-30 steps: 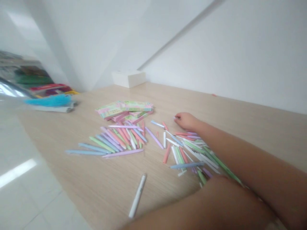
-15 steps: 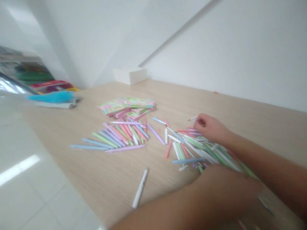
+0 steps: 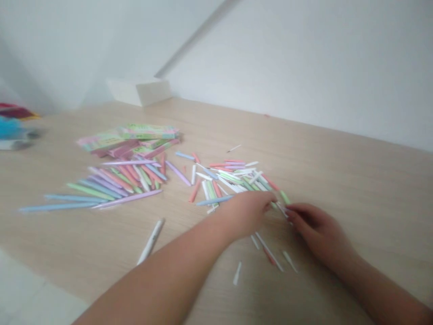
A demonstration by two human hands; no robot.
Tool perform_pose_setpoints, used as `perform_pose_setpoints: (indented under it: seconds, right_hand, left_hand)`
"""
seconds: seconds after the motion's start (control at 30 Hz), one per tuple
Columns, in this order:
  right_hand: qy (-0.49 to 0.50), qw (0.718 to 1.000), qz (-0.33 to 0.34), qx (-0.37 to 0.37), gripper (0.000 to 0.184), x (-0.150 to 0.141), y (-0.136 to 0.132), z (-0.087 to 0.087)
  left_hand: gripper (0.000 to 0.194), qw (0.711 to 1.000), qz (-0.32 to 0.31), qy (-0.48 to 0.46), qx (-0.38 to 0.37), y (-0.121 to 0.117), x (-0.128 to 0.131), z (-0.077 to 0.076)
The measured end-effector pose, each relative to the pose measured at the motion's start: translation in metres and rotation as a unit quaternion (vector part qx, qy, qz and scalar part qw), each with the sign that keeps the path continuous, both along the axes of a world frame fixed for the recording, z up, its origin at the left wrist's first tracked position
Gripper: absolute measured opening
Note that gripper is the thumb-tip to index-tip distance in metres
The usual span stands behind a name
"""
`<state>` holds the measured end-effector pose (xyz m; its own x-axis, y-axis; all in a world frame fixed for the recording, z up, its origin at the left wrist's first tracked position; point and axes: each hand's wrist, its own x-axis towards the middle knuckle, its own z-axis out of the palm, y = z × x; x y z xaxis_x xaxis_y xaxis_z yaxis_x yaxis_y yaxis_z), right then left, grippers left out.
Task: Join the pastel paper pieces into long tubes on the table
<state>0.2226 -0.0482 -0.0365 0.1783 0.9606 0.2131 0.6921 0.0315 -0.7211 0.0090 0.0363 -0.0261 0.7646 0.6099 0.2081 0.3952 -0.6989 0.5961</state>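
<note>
My left hand reaches across the front of a loose heap of pen parts, its fingers closed around one end of a thin white pen refill. From the right, my right hand pinches the other end between thumb and fingertips. Blur hides the refill's finer detail. The heap mixes white refills with green, orange, purple and blue barrels. Under my left wrist a blue pen barrel sticks out. More thin white refills and a small white piece lie in front of my hands.
Pastel pens lie fanned out at the left, with pink and green boxes stacked behind them. A white pen rests beside my left forearm. A white box stands against the wall; the table edge runs along the lower left.
The view has swung right. My right hand has come back from the heap's far side, and my left hand has met it at the heap's near right, with a white refill between them.
</note>
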Motion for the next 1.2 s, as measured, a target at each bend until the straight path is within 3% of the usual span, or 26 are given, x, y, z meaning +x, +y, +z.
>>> perform_pose_setpoints:
  seconds: [0.1,0.63,0.97,1.03,1.13,1.2]
  right_hand:
    - [0.004,1.000,0.028,0.009,0.026,-0.001,0.004,-0.006]
    - [0.080,0.995,0.060,0.004,0.023,-0.006,0.005,-0.006]
    - [0.002,0.995,0.104,-0.012,0.020,-0.008,0.005,-0.007]
    - [-0.021,0.996,0.085,0.006,0.022,-0.008,0.006,-0.002]
    - [-0.090,0.991,0.045,0.089,0.027,-0.009,-0.005,0.016]
    - [-0.115,0.982,0.097,0.114,0.029,-0.013,-0.023,0.023]
  left_hand:
    - [0.033,0.998,0.033,-0.042,-0.016,0.002,-0.002,-0.003]
    - [0.033,0.998,-0.015,-0.059,-0.030,-0.001,-0.006,-0.003]
    - [0.037,0.998,-0.029,-0.048,-0.007,-0.007,-0.005,0.001]
    - [0.041,0.998,-0.032,-0.060,-0.010,-0.009,-0.005,0.003]
    - [0.051,0.997,-0.023,-0.069,-0.024,-0.010,-0.004,0.005]
    - [0.054,0.997,-0.029,-0.066,-0.029,-0.010,-0.004,0.006]
